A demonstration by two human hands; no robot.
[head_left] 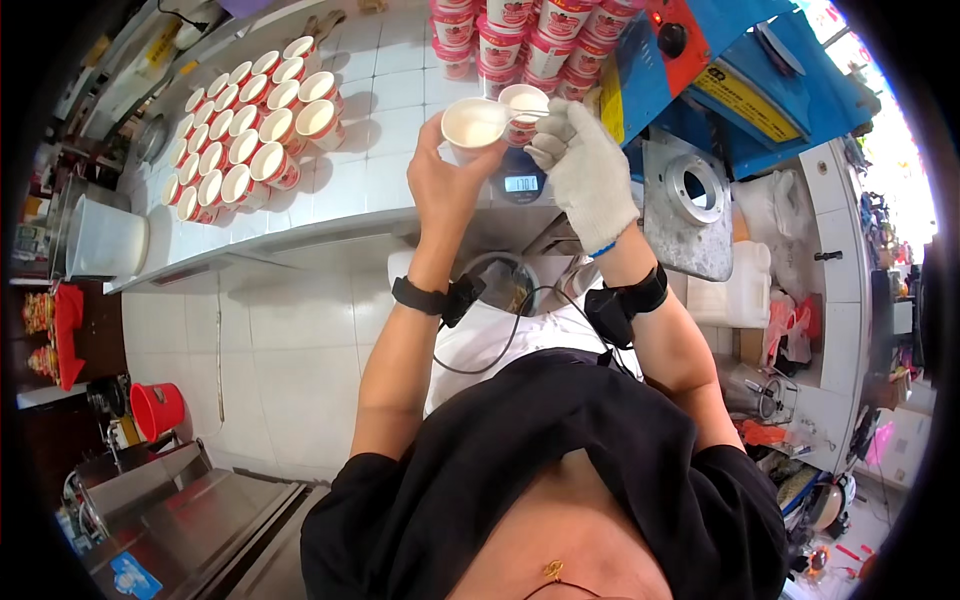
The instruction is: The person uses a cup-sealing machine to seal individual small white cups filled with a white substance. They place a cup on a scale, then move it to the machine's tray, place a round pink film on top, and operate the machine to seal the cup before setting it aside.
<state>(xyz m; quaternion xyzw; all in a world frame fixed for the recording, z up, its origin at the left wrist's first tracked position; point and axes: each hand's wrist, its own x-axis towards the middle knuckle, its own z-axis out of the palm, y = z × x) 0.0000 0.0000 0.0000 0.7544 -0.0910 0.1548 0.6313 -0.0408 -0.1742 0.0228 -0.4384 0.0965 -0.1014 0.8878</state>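
My bare left hand (447, 180) is wrapped round a paper cup (474, 128), tilted slightly, with creamy white contents inside. My right hand (585, 172), in a pale knitted glove, pinches a thin spoon (528, 113). Its far end reaches toward the rim of the held cup, and I cannot make out its bowl clearly. Just behind and right of that cup, a second red-and-white cup (523, 102) with white contents stands by a digital scale (521, 186). The scale's display is lit; the two cups hide much of its top.
Several filled red-and-white cups (240, 150) stand in rows on the tiled counter (375, 60) to the left. Stacked lidded cups (540, 40) rise at the back. A blue machine (740, 90) with a metal ring plate (692, 190) is at right. A translucent tub (105, 237) sits far left.
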